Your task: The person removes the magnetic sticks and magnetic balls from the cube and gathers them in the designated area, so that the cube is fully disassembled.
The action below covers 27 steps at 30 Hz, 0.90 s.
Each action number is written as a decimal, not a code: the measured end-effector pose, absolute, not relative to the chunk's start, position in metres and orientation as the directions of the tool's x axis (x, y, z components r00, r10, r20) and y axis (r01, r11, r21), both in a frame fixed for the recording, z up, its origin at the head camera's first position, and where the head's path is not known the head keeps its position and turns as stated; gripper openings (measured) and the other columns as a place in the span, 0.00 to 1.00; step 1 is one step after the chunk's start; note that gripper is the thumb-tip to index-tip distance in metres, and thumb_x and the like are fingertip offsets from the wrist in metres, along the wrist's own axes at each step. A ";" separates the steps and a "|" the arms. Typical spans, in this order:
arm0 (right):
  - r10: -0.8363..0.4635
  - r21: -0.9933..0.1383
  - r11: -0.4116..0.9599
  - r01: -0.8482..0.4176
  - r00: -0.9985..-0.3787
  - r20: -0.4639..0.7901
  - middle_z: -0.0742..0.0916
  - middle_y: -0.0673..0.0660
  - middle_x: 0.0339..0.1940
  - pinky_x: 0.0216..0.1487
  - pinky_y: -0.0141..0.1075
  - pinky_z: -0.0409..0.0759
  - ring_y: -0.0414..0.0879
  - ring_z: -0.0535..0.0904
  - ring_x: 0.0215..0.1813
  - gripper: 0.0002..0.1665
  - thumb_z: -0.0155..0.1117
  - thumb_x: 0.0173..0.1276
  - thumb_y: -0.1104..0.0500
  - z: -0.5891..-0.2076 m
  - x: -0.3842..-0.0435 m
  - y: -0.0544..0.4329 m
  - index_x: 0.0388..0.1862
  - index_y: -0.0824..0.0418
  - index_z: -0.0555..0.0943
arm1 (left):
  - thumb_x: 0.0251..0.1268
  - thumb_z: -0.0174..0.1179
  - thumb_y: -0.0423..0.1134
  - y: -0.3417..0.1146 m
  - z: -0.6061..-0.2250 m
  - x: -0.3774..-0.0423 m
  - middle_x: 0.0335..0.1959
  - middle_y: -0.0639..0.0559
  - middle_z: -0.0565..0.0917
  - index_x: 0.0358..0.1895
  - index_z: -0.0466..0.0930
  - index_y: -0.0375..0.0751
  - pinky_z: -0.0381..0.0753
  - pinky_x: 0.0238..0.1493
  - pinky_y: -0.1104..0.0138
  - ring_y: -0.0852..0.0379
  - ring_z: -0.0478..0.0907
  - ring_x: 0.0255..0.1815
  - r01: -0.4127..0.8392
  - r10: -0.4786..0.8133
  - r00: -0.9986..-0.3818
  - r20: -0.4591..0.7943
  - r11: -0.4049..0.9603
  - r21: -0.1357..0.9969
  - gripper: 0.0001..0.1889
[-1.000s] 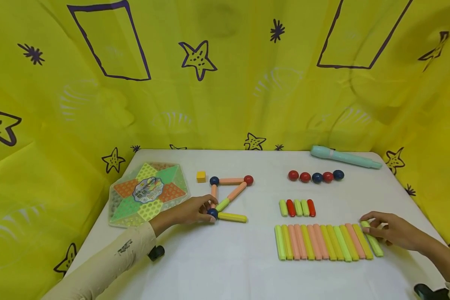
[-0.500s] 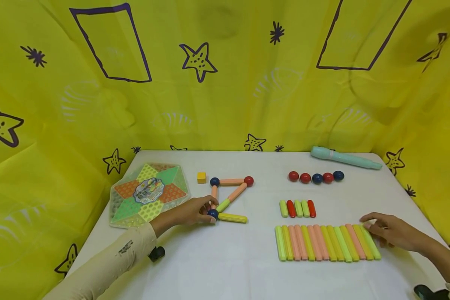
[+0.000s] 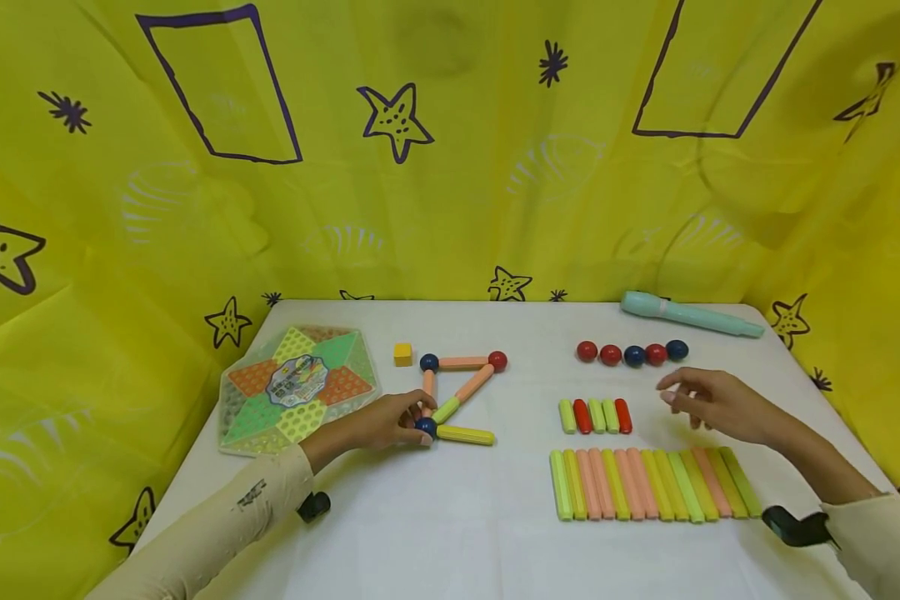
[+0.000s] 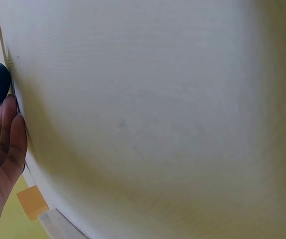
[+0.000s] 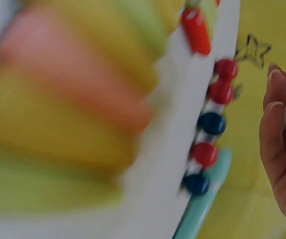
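Note:
My left hand (image 3: 385, 421) pinches a dark blue ball (image 3: 426, 427) at the lower corner of a figure of sticks and balls. From that ball run a yellow stick (image 3: 465, 435) and a green-and-pink stick (image 3: 465, 393); another pink stick is partly covered by my fingers. A second blue ball (image 3: 429, 362) and a red ball (image 3: 497, 361) mark the upper corners. My right hand (image 3: 720, 404) hovers with loosely bent fingers and holds nothing. Below it lies a row of long sticks (image 3: 648, 485); short sticks (image 3: 596, 417) are to its left.
Several red and blue balls (image 3: 633, 356) line up behind the short sticks. A mint-green wand-like object (image 3: 690, 314) lies at the back right. A patterned hexagonal box (image 3: 297, 387) and a yellow cube (image 3: 402, 354) are at the left. Yellow cloth (image 3: 450, 217) surrounds the white table.
My right hand set a green stick against the right end of the long row, let go, and moved up and left toward the balls. My left hand stays in place.

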State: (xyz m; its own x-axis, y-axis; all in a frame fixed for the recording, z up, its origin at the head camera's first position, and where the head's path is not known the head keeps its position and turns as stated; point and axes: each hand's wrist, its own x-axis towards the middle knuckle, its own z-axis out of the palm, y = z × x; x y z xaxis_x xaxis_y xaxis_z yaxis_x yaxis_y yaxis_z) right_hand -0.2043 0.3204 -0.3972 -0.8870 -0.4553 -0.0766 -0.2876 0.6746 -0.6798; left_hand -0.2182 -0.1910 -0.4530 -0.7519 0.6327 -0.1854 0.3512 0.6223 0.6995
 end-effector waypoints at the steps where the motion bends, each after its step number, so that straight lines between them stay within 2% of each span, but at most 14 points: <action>1: -0.483 -0.692 0.652 -0.310 -0.873 -0.063 0.85 0.58 0.35 0.28 0.35 0.80 0.45 0.78 0.25 0.14 0.58 0.76 0.62 -0.395 -0.211 0.308 0.56 0.70 0.78 | 0.66 0.68 0.46 -0.192 -0.453 -0.218 0.45 0.49 0.82 0.60 0.73 0.44 0.79 0.47 0.65 0.59 0.78 0.43 0.352 0.633 -0.752 -0.183 0.620 0.701 0.24; 6: -0.572 -0.730 0.587 -0.350 -0.817 -0.068 0.85 0.65 0.42 0.31 0.39 0.82 0.53 0.81 0.29 0.16 0.60 0.76 0.59 -0.393 -0.247 0.243 0.55 0.69 0.79 | 0.66 0.68 0.45 -0.194 -0.453 -0.218 0.45 0.49 0.82 0.61 0.73 0.44 0.79 0.48 0.65 0.59 0.79 0.43 0.359 0.637 -0.751 -0.172 0.614 0.703 0.24; 11: -0.620 -0.732 0.577 -0.363 -0.777 -0.103 0.85 0.61 0.43 0.31 0.37 0.81 0.56 0.81 0.34 0.19 0.63 0.75 0.56 -0.402 -0.281 0.188 0.56 0.68 0.79 | 0.67 0.68 0.46 -0.193 -0.454 -0.219 0.47 0.48 0.83 0.62 0.72 0.44 0.79 0.49 0.64 0.59 0.79 0.44 0.352 0.640 -0.746 -0.183 0.613 0.708 0.25; 16: -0.647 -0.725 0.574 -0.380 -0.753 -0.118 0.84 0.65 0.50 0.30 0.35 0.79 0.51 0.79 0.35 0.20 0.67 0.71 0.59 -0.414 -0.307 0.152 0.57 0.68 0.79 | 0.67 0.68 0.45 -0.191 -0.454 -0.219 0.47 0.48 0.83 0.62 0.72 0.43 0.79 0.49 0.64 0.59 0.79 0.44 0.344 0.638 -0.746 -0.190 0.614 0.711 0.25; 21: -0.628 -0.701 0.627 -0.340 -0.753 -0.197 0.79 0.70 0.61 0.35 0.35 0.82 0.48 0.80 0.38 0.27 0.71 0.66 0.62 -0.427 -0.321 0.130 0.62 0.66 0.76 | 0.66 0.68 0.45 -0.190 -0.454 -0.220 0.47 0.48 0.83 0.62 0.72 0.42 0.79 0.48 0.66 0.59 0.79 0.44 0.343 0.639 -0.744 -0.194 0.616 0.709 0.25; 24: -0.634 -0.670 0.651 -0.358 -0.742 -0.219 0.81 0.69 0.61 0.41 0.35 0.81 0.50 0.80 0.44 0.29 0.73 0.64 0.62 -0.433 -0.326 0.119 0.64 0.65 0.77 | 0.66 0.68 0.45 -0.191 -0.455 -0.220 0.46 0.48 0.83 0.62 0.72 0.42 0.79 0.47 0.67 0.59 0.79 0.44 0.337 0.634 -0.747 -0.200 0.620 0.709 0.25; 27: -0.633 -0.628 0.671 -0.395 -0.745 -0.209 0.84 0.65 0.56 0.46 0.36 0.79 0.51 0.77 0.49 0.25 0.74 0.63 0.61 -0.437 -0.331 0.112 0.59 0.63 0.81 | 0.66 0.68 0.45 -0.191 -0.454 -0.221 0.46 0.49 0.82 0.62 0.72 0.42 0.79 0.47 0.67 0.59 0.79 0.43 0.336 0.631 -0.750 -0.200 0.623 0.707 0.25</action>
